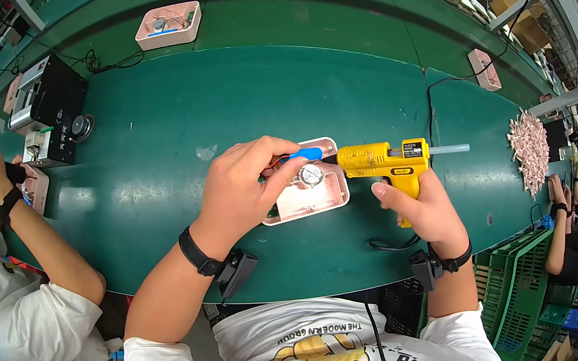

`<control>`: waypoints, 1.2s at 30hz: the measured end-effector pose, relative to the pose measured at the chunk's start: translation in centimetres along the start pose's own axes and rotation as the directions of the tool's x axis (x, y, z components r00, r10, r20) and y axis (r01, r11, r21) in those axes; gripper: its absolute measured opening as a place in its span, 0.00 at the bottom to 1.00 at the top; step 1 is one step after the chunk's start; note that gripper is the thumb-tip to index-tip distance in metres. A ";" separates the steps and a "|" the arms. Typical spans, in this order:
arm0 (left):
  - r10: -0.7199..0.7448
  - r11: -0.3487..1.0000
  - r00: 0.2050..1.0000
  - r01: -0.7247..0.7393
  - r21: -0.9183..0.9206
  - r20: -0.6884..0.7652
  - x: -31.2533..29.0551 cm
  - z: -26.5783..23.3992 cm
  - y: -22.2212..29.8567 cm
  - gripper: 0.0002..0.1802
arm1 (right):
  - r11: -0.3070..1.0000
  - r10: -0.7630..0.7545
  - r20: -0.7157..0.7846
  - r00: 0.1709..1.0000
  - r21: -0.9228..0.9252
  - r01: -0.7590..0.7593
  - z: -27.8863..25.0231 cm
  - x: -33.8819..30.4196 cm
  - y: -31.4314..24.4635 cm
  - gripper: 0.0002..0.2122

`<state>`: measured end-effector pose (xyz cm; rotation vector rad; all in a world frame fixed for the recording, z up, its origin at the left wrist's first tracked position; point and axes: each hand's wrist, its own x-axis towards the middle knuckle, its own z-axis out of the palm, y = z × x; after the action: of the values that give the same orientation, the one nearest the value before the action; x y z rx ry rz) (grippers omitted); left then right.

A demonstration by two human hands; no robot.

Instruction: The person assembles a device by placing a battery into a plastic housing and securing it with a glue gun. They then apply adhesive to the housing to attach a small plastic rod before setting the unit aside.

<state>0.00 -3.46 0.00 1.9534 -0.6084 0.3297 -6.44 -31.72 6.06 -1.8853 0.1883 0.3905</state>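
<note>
My left hand [249,182] pinches a blue cylindrical battery [309,154] between thumb and fingers, at the far side of an open pale pink plastic housing [332,200]. Red and dark wires run from the battery under my fingers. Inside the housing sits a round silver part [310,174], and a bit of green circuit board shows by my wrist side. A yellow hot glue gun [375,159] is gripped in my right hand [427,216]. Its dark nozzle points left, close to the battery's end; whether they touch I cannot tell. A translucent glue stick [451,149] protrudes from its back.
A similar filled pink housing [168,26] stands on the far green ledge, another pink housing [485,69] farther right. Black equipment [49,103] and a co-worker's arm [47,244] are at left. Small pink parts [529,150] lie piled at right. A black cable [429,105] crosses the bench.
</note>
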 end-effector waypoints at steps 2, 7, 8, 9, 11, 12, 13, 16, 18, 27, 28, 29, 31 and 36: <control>0.048 0.997 0.998 -0.050 0.051 0.041 0.0 -0.2 -0.2 0.10 | 1.000 0.005 0.062 0.998 -0.021 -0.004 -1.0 0.6 -0.3 0.18; 0.066 0.992 0.996 -0.072 0.101 0.056 -0.2 -0.7 0.1 0.10 | 1.000 -0.019 0.120 0.993 0.008 0.019 -2.4 2.1 -1.0 0.17; 0.067 0.992 0.996 -0.073 0.101 0.058 -0.2 -0.7 0.2 0.10 | 1.000 -0.019 0.119 0.993 0.010 0.018 -2.3 2.1 -0.7 0.17; 0.057 0.990 0.997 -0.063 0.124 0.050 -0.2 -0.6 0.3 0.09 | 0.999 -0.040 0.122 0.992 0.038 0.036 -2.1 2.2 -0.1 0.18; 0.034 0.985 0.999 -0.040 0.170 0.037 -0.1 -0.5 0.6 0.06 | 0.993 -0.079 0.127 0.989 0.097 0.067 -1.6 2.3 0.9 0.18; 0.028 0.985 0.999 -0.035 0.171 0.042 -0.1 -0.6 0.7 0.06 | 0.993 -0.074 0.130 0.989 0.102 0.061 -1.6 2.3 1.2 0.18; 0.021 0.983 0.999 -0.030 0.182 0.050 0.0 -0.8 0.8 0.06 | 0.989 -0.085 0.117 0.990 0.128 0.070 -1.6 2.4 1.4 0.18; -0.003 0.979 0.997 -0.013 0.203 0.077 -0.1 -0.8 0.8 0.06 | 0.980 -0.092 0.091 0.992 0.186 0.074 -1.4 2.5 2.0 0.18; 0.005 0.985 1.000 -0.010 0.172 0.026 -0.1 -0.6 0.6 0.08 | 0.980 -0.073 0.098 0.992 0.193 0.053 -1.2 2.4 1.7 0.18; 0.046 0.987 0.998 -0.039 0.158 -0.040 -0.2 -0.3 -0.4 0.16 | 0.977 -0.069 0.134 0.989 0.208 0.040 -1.2 2.7 2.1 0.16; 0.042 0.987 0.998 -0.036 0.159 -0.037 -0.2 -0.4 -0.4 0.16 | 0.977 -0.065 0.136 0.989 0.211 0.036 -1.2 2.7 2.1 0.16; 0.035 0.987 0.998 -0.028 0.156 -0.047 -0.2 -0.4 -0.4 0.16 | 0.978 -0.063 0.139 0.988 0.204 0.034 -1.1 2.7 2.0 0.16; 0.023 0.989 0.997 -0.013 0.150 -0.068 -0.2 -0.6 -0.3 0.17 | 0.981 -0.061 0.146 0.987 0.189 0.033 -1.1 2.7 2.0 0.16; 0.042 0.963 0.998 -0.030 0.269 -0.038 0.8 -0.8 0.0 0.15 | 0.974 -0.085 0.124 0.989 0.220 0.057 -0.9 2.6 2.1 0.16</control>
<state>0.72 -2.95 0.73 2.1901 -0.5961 0.4977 -4.56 -33.15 3.54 -1.6412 0.0705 0.4273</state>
